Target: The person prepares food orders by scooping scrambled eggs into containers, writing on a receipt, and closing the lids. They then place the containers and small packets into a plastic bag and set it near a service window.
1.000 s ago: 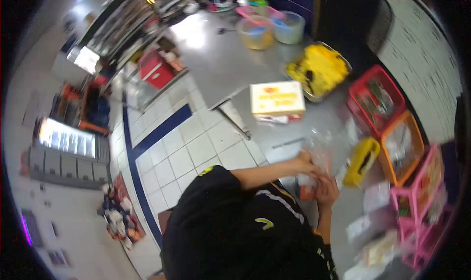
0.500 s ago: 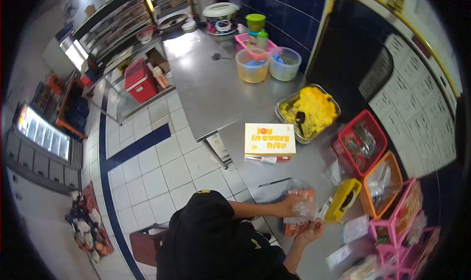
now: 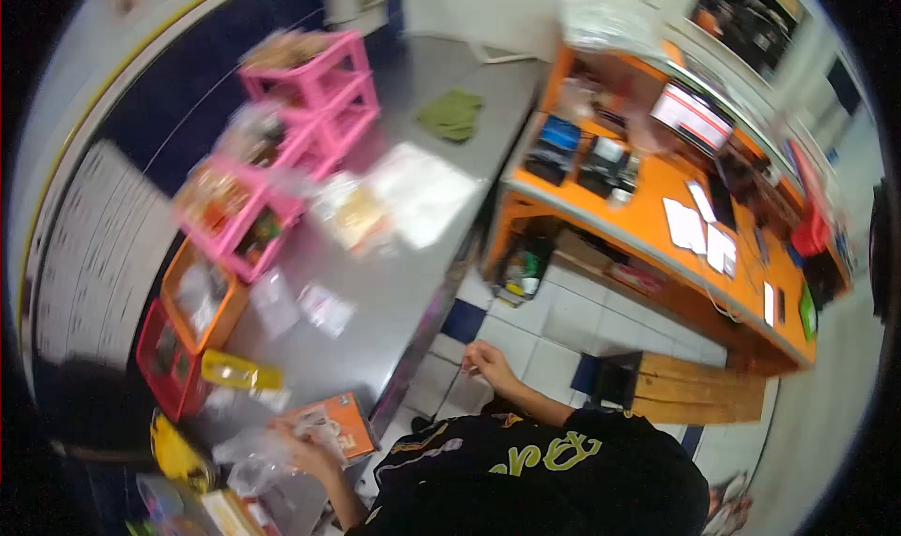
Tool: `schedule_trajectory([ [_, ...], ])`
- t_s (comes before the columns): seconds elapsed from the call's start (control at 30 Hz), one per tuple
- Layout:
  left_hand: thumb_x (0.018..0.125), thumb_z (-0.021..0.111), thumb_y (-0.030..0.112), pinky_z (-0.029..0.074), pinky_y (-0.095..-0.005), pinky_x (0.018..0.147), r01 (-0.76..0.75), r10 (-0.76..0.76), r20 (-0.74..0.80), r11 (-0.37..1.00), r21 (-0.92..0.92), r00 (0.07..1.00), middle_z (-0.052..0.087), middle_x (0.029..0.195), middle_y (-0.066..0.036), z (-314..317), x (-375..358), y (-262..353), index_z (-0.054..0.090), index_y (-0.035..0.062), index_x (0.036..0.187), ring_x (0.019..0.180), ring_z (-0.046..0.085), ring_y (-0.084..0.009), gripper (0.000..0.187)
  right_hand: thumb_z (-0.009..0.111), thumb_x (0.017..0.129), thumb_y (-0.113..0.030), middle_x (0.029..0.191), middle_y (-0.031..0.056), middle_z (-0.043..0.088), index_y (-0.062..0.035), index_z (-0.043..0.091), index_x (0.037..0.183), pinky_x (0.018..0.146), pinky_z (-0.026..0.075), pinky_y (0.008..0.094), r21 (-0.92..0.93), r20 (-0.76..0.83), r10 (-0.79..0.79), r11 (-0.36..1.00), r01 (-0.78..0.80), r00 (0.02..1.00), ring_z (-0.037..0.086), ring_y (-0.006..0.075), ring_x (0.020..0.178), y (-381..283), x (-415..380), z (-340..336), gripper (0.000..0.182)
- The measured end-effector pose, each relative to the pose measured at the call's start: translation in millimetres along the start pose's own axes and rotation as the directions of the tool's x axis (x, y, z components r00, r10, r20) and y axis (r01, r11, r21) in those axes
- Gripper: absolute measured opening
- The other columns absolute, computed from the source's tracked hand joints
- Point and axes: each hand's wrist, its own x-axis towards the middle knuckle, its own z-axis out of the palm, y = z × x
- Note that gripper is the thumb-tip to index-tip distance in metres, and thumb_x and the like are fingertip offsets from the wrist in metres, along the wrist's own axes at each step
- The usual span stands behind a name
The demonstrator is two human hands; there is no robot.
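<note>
My left hand lies over an orange box near the counter's edge, its fingers closed on a clear plastic bag that spreads out on both sides. Away from the counter, above the floor, my right hand is raised with curled fingers; whether it holds something small cannot be seen. A yellow tape dispenser stands just beyond the orange box. Small clear packets lie farther along the metal counter.
Pink stacked baskets, an orange basket and a red basket line the wall. A tray of yellow food is at lower left. A green cloth lies farther off. Right are an orange desk and a wooden bench.
My view has swung to the right, bringing the desk and bench into sight. My right hand has left the orange box and is out over the floor; my left hand remains at the box and bag.
</note>
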Motion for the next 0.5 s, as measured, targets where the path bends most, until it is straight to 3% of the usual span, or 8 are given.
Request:
schedule_trajectory([
  [0.07,0.087,0.057,0.033,0.049,-0.0272,0.067,-0.086,0.063,-0.103,0.968,-0.237,0.993,0.056,0.101,-0.009,44.9,-6.7,3.9,0.058,0.0035,0.114,0.075,0.052,-0.0108,0.04,0.053,0.092,-0.022,0.081,0.0058,0.057,-0.0072,0.048,0.093,0.061,0.05,0.0281,-0.012,-0.174,-0.024,1.0,0.022,0.984,0.059,0.0152,0.076,-7.6,-26.8,-85.2,0.016],
  [0.1,0.087,0.057,0.033,0.049,-0.0272,0.067,-0.082,0.07,-0.062,0.971,-0.226,0.996,0.056,0.101,-0.009,76.9,-8.7,3.4,0.058,0.0035,0.114,0.075,0.052,-0.0108,0.04,0.057,0.089,-0.021,0.081,0.0057,0.057,-0.0072,0.047,0.091,0.059,0.05,0.0281,-0.035,-0.291,-0.017,0.999,0.007,0.957,0.059,0.0149,0.075,-10.0,-39.5,-127.4,0.017],
  [0.17,0.085,0.061,0.031,0.049,-0.0274,0.073,-0.203,0.174,-0.107,0.885,-0.42,0.979,0.052,0.105,-0.011,153.1,-13.8,3.1,0.054,-0.005,0.114,0.084,0.052,-0.0148,0.047,0.063,0.084,-0.01,0.083,0.0066,0.058,-0.0061,0.048,0.074,0.056,0.049,0.0273,0.145,-0.499,0.038,0.989,0.041,0.866,0.058,0.014,0.073,-19.9,-66.4,-196.2,0.018],
  [0.2,0.084,0.062,0.031,0.047,-0.0288,0.074,-0.149,0.126,-0.08,0.851,-0.504,0.989,0.053,0.1,-0.01,197.8,-26.5,21.2,0.054,-0.0047,0.111,0.086,0.052,-0.0158,0.045,0.063,0.084,-0.01,0.083,0.0066,0.058,-0.0061,0.048,0.074,0.056,0.049,0.0273,0.162,-0.532,0.036,0.985,0.06,0.846,0.058,0.014,0.073,-22.7,-79.1,-228.0,0.018],
  [0.27,0.084,0.063,0.03,0.045,-0.0323,0.082,-0.071,0.069,-0.026,0.789,-0.61,0.997,0.053,0.099,-0.011,286.6,-49.6,51.7,0.052,-0.0091,0.11,0.091,0.052,-0.0193,0.048,0.064,0.076,0.002,0.085,0.0076,0.06,-0.0045,0.041,0.055,0.061,0.048,0.0269,-0.248,-0.708,-0.314,0.949,0.194,0.633,0.057,0.0136,0.074,-22.1,-105.5,-277.9,0.031],
  [0.3,0.084,0.064,0.03,0.046,-0.0344,0.089,-0.066,0.071,-0.016,0.769,-0.636,0.997,0.051,0.104,-0.014,325.5,-54.9,65.0,0.049,-0.0137,0.112,0.093,0.053,-0.0219,0.054,0.06,0.067,0.01,0.082,0.0078,0.061,-0.0039,0.034,0.046,0.063,0.046,0.0259,-0.232,-0.806,-0.325,0.942,0.241,0.494,0.056,0.0131,0.074,-45.5,-115.8,-285.4,0.036],
  [0.37,0.084,0.064,0.03,0.041,-0.0361,0.099,-0.07,0.154,0.085,0.787,-0.613,0.984,0.047,0.108,-0.019,392.7,-72.1,89.2,0.043,-0.0207,0.112,0.097,0.053,-0.0265,0.062,0.051,0.065,0.012,0.077,0.0077,0.06,-0.0034,0.037,0.049,0.063,0.043,0.0251,-0.323,-0.864,-0.366,0.93,0.177,0.346,0.054,0.0129,0.071,-50.6,-132.9,-322.8,0.026],
  [0.5,0.085,0.063,0.032,0.046,-0.0325,0.091,-0.072,0.291,0.249,0.77,-0.634,0.924,0.051,0.104,-0.019,510.8,-104.8,148.0,0.043,-0.0223,0.11,0.095,0.055,-0.0246,0.063,0.038,0.07,0.008,0.06,0.0074,0.051,-0.0039,0.04,0.051,0.051,0.037,0.0273,-0.209,-0.957,-0.251,0.944,0.257,0.144,0.046,0.0131,0.055,-67.9,-139.1,-378.7,0.022],
])
